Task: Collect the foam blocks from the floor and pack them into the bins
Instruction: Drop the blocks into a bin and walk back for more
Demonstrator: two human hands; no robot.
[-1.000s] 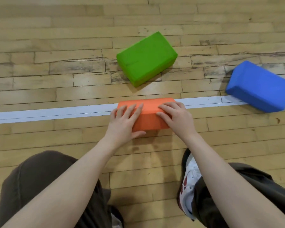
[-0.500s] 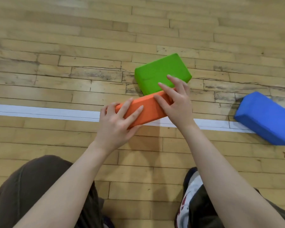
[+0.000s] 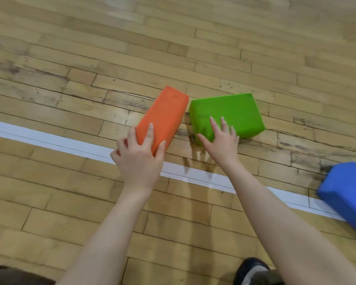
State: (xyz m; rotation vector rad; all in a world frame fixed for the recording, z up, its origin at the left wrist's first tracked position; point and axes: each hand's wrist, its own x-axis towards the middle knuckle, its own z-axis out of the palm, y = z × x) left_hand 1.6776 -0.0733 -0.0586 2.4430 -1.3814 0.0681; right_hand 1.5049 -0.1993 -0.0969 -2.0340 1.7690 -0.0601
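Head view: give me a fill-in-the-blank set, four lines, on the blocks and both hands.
1. The left hand grips the ____ block.
2. The right hand reaches with spread fingers onto the ____ block.
3. The block at the frame's right edge, partly cut off, is ____.
4. The white line is painted on a floor made of ____.

Missing words: orange; green; blue; wood.

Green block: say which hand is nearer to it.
Right. The right hand reaches over the near corner of the green block, fingers spread on or just above it. The left hand is off to its left, gripping the orange block.
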